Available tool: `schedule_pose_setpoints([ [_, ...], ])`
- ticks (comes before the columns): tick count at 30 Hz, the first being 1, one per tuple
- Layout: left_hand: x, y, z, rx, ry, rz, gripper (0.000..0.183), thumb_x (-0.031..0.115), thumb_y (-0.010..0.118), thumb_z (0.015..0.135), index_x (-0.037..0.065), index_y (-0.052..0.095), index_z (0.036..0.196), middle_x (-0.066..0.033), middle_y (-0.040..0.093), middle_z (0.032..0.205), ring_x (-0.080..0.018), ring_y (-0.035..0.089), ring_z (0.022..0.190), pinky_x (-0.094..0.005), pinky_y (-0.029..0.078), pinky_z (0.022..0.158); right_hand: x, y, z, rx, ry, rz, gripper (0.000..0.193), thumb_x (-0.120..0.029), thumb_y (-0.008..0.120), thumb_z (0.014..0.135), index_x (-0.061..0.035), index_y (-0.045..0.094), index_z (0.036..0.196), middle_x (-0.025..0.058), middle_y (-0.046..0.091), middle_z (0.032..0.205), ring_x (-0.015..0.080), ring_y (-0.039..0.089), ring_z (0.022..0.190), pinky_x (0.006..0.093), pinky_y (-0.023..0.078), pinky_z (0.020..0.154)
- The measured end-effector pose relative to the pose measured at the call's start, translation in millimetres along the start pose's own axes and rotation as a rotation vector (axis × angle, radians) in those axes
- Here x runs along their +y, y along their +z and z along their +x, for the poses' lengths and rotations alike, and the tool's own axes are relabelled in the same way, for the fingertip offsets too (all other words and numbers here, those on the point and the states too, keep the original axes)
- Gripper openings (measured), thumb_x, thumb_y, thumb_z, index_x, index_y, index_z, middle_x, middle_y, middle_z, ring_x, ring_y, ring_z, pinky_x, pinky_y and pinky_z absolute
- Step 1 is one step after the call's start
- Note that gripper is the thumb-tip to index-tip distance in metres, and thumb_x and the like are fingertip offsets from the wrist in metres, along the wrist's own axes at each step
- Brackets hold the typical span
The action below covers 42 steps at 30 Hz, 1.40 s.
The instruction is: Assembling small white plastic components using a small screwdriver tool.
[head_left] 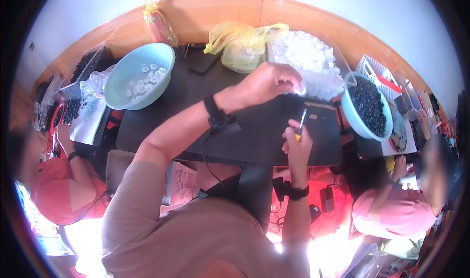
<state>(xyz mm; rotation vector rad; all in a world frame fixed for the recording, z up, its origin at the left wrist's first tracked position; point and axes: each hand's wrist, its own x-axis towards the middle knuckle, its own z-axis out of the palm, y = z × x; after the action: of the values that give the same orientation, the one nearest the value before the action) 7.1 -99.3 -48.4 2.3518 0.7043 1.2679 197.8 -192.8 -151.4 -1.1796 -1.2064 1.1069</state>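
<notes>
My left hand [267,82] is reached out over the dark table, thumb and fingers pinched on a small white plastic piece [302,90]. Just beyond it stands a clear bin [319,85] heaped with white plastic pieces [303,52]. Closer to the table's front edge, my right hand [299,143] grips a small screwdriver [297,135] by its yellow handle, with the metal shaft pointing up and away. The screwdriver and the white piece are apart.
A light blue basin [111,95] with several clear-white rings stands at the left. On the right, another blue basin [348,106] holds many black rings. A yellow plastic bag [242,48] lies at the back. People sit on both sides [71,185], [394,212].
</notes>
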Motion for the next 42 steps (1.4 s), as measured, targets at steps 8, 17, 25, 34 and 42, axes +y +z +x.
schedule_pose_setpoints([
  [8,-7,34,-68,-0.027,-0.064,-0.095,0.018,-0.004,0.069,0.084,0.006,0.074,0.098,-0.0112,0.069,0.111,-0.0279,0.070,0.097,-0.0345,0.057,0.082,-2,14,12,-0.015,-0.020,0.242,0.022,-0.019,0.062,0.098,-0.0014,0.063,0.111,0.0043,0.064,0.086,0.0046,0.050,0.052,0.0192,0.036,0.045],
  [17,-38,53,-91,-0.145,-0.519,-0.810,0.040,0.005,0.066,0.094,0.000,0.056,0.132,-0.0076,0.066,0.118,-0.0140,0.062,0.107,-0.0292,0.050,0.093,10,21,15,0.025,0.003,0.194,0.016,-0.011,0.066,0.094,-0.0003,0.063,0.106,0.0035,0.064,0.084,0.0043,0.051,0.053,0.0193,0.038,0.045],
  [25,-52,40,-98,-0.271,-0.562,-0.790,0.037,0.007,0.064,0.096,0.000,0.055,0.131,-0.0059,0.066,0.105,-0.0098,0.061,0.093,-0.0263,0.051,0.083,-7,26,18,-0.026,-0.096,-0.182,0.007,-0.007,0.065,0.093,-0.0022,0.062,0.098,-0.0012,0.057,0.071,0.0035,0.048,0.052,0.0190,0.035,0.045],
  [34,-60,50,-104,-0.075,-0.537,-0.813,0.031,0.018,0.062,0.100,0.000,0.059,0.125,-0.0034,0.066,0.102,-0.0079,0.059,0.089,-0.0252,0.050,0.079,3,29,22,-0.054,0.056,0.017,0.010,-0.009,0.065,0.094,-0.0046,0.057,0.097,0.0051,0.065,0.078,0.0044,0.050,0.050,0.0189,0.036,0.042],
  [42,-51,62,-110,-0.038,-0.523,-1.027,0.037,0.017,0.065,0.097,0.000,0.058,0.129,-0.0058,0.067,0.111,-0.0094,0.060,0.092,-0.0266,0.052,0.084,6,29,14,-0.074,0.155,0.187,0.013,-0.014,0.067,0.094,-0.0054,0.057,0.095,0.0080,0.068,0.081,0.0062,0.053,0.050,0.0191,0.037,0.042],
])
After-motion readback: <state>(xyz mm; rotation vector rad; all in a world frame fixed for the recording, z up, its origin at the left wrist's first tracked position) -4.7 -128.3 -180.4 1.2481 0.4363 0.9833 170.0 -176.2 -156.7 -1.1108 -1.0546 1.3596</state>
